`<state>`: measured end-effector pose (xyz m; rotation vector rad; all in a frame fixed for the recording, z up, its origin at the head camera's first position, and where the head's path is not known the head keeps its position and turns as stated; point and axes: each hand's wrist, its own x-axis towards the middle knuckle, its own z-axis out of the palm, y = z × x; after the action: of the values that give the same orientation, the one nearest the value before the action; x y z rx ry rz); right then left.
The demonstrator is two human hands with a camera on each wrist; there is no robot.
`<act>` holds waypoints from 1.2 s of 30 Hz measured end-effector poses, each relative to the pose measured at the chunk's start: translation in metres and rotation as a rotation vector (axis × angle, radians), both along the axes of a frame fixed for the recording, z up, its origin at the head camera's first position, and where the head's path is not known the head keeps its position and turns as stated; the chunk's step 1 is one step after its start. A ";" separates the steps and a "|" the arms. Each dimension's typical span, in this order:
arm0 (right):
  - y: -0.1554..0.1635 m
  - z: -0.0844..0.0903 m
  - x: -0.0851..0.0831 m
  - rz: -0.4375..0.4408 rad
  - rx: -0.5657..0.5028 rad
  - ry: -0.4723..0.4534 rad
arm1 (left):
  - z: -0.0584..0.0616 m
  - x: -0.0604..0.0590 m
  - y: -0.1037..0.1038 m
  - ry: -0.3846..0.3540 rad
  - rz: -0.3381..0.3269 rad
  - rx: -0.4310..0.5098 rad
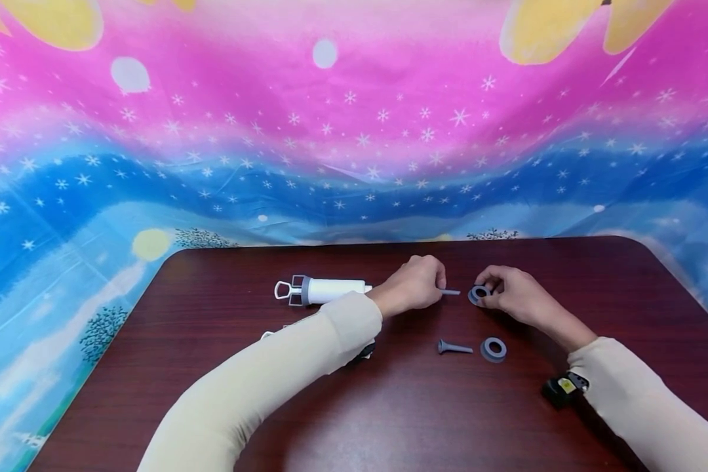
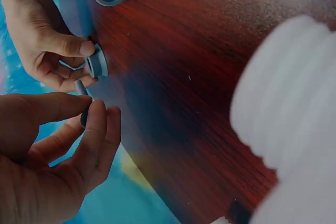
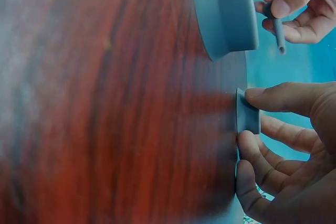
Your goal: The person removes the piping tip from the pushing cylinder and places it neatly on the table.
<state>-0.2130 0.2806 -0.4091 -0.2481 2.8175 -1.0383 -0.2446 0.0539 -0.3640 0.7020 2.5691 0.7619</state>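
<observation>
Grey plastic nozzle tube (image 1: 450, 292), slim and tapered: in the head view I see it pinched in the left hand (image 1: 414, 286), held just above the dark red wooden worktop (image 1: 271, 406). Its long axis runs left to right, with the free tip pointing right at the grey plastic ring (image 1: 479, 294). The right hand (image 1: 516, 293) has its grip curled round that ring, which stands tilted on the worktop with its hole turned toward the tip. Tip and ring are near, not touching; the ring lies directly right of the left hand's grip, on the tube's own axis. A white plastic syringe-like barrel with a loop handle (image 1: 323, 290) lies behind the left forearm. A second grey nozzle (image 1: 453, 347) and a second grey ring (image 1: 493, 349) lie nearer me, just apart from each other.

Left wrist view: thumb and forefinger (image 2: 97, 121) of the left hand (image 2: 47, 156) close on the nozzle tube (image 2: 81, 88), the tip aimed at the ring (image 2: 97, 62) in the right hand (image 2: 44, 45). Small gap between them.

Right wrist view: the right hand (image 3: 294, 150) grips the ring (image 3: 248, 109) edge-on at thumb and fingers. The tube (image 3: 278, 31) shows in the left hand (image 3: 302, 3); its tip points toward the ring's side of the frame. The second ring (image 3: 226, 11) sits between, blurred.
</observation>
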 end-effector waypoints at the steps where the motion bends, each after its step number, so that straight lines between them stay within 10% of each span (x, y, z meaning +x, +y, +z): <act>1: 0.000 0.000 0.000 -0.001 0.002 0.000 | -0.001 0.000 0.001 -0.005 -0.003 -0.006; 36: 0.002 0.000 0.001 -0.005 -0.003 -0.005 | -0.012 -0.008 0.021 -0.043 -0.053 -0.154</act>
<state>-0.2116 0.2825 -0.4095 -0.2380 2.8137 -1.0427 -0.2527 0.0753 -0.3758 0.6948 2.5268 0.5499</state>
